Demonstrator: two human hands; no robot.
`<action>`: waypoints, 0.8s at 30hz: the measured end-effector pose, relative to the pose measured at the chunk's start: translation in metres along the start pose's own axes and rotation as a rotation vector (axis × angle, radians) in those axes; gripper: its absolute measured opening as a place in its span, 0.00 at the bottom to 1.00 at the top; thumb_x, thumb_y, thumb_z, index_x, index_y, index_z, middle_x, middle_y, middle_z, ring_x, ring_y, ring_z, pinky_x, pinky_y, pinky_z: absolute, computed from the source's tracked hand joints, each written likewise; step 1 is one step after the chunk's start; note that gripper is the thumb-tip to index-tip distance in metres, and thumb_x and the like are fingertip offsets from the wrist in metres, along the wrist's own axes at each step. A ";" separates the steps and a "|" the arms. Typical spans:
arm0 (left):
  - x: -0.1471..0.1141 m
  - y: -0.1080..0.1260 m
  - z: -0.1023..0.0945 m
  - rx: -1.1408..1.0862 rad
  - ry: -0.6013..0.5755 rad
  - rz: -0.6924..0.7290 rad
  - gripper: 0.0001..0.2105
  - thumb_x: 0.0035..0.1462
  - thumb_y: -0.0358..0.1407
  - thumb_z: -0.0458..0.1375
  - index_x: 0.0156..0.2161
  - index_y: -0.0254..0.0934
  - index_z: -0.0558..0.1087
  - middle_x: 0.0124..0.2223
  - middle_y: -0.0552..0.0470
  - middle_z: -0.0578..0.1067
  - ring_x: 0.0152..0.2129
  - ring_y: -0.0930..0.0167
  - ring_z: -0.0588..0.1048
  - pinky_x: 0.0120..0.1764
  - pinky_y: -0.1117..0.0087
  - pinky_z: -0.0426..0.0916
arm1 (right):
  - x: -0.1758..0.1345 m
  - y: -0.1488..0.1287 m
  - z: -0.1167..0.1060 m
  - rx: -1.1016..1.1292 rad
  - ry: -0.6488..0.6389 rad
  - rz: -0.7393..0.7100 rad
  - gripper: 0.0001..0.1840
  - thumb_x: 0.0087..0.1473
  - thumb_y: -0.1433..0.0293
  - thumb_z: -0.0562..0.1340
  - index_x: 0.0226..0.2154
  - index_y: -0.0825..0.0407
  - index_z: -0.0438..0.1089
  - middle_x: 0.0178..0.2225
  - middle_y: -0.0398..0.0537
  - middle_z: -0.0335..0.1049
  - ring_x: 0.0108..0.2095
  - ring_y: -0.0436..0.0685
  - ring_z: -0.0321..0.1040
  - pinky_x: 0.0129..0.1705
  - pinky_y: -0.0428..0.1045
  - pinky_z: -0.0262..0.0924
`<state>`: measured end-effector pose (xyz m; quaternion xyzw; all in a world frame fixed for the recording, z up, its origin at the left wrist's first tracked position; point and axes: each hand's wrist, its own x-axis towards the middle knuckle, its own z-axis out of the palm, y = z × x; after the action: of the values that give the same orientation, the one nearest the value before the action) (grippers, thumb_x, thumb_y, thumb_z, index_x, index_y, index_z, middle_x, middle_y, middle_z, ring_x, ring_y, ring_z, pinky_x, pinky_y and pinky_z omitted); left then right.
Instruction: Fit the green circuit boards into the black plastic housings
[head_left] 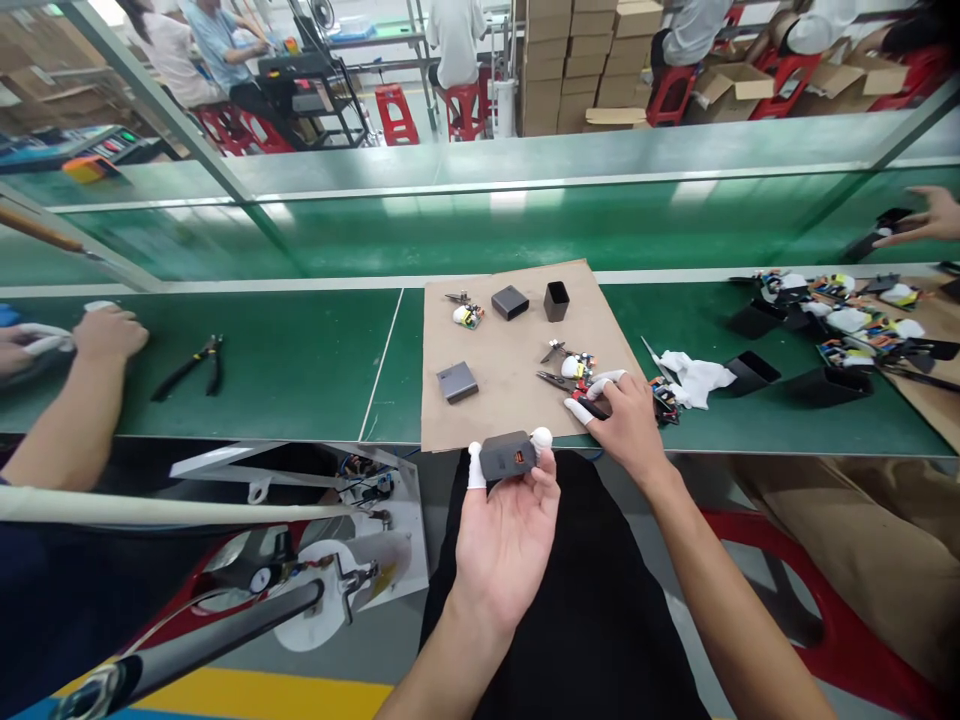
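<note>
My left hand point(499, 540), palm up with white finger cots, holds a dark grey charger point(507, 457) between thumb and fingers; its orange USB port faces me. My right hand point(626, 415), also in finger cots, is closed on the handles of needle-nose pliers point(559, 381) lying low over the cardboard sheet point(510, 345). Just beyond the pliers sits a circuit board point(574, 366) with a white blob and yellow parts. Two more grey chargers point(457, 382) and an upright open black casing point(556, 301) stand on the sheet, near another circuit board point(468, 316).
Black casings point(752, 373), a crumpled white cloth point(694, 378) and a pile of circuit boards point(847, 320) lie to the right. Black-handled pliers point(191, 368) rest on the green table at left. Co-workers' hands point(109, 330) show at both sides.
</note>
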<state>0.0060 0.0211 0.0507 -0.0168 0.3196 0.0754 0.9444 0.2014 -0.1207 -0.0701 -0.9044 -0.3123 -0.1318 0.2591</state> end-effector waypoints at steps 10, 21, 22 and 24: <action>-0.007 -0.011 -0.001 0.170 -0.183 0.254 0.22 0.77 0.49 0.46 0.47 0.38 0.77 0.59 0.37 0.78 0.36 0.70 0.69 0.36 0.71 0.69 | 0.000 -0.002 -0.002 0.017 0.013 -0.007 0.17 0.67 0.53 0.67 0.34 0.48 0.70 0.40 0.53 0.70 0.45 0.67 0.68 0.51 0.60 0.62; -0.013 -0.016 0.026 -0.155 -0.170 0.212 0.15 0.61 0.37 0.52 0.49 0.35 0.74 0.47 0.40 0.74 0.36 0.71 0.71 0.35 0.78 0.71 | 0.000 0.000 0.001 0.056 0.043 -0.012 0.16 0.65 0.54 0.69 0.35 0.47 0.70 0.41 0.53 0.73 0.45 0.67 0.69 0.52 0.60 0.64; -0.014 -0.017 0.029 -0.192 -0.170 0.203 0.15 0.61 0.36 0.51 0.50 0.35 0.73 0.46 0.42 0.74 0.35 0.72 0.71 0.34 0.78 0.71 | 0.000 0.000 0.002 0.067 0.048 -0.012 0.16 0.65 0.53 0.69 0.35 0.47 0.70 0.41 0.53 0.73 0.45 0.67 0.69 0.52 0.61 0.64; -0.016 -0.020 0.035 -0.237 -0.157 0.197 0.14 0.63 0.35 0.50 0.50 0.35 0.72 0.44 0.43 0.73 0.33 0.73 0.72 0.32 0.79 0.71 | 0.000 0.002 0.004 0.082 0.055 -0.010 0.16 0.65 0.53 0.70 0.35 0.46 0.71 0.41 0.52 0.73 0.45 0.67 0.70 0.52 0.61 0.64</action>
<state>0.0176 0.0018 0.0880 -0.0908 0.2336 0.2058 0.9460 0.2025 -0.1197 -0.0739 -0.8875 -0.3148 -0.1448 0.3038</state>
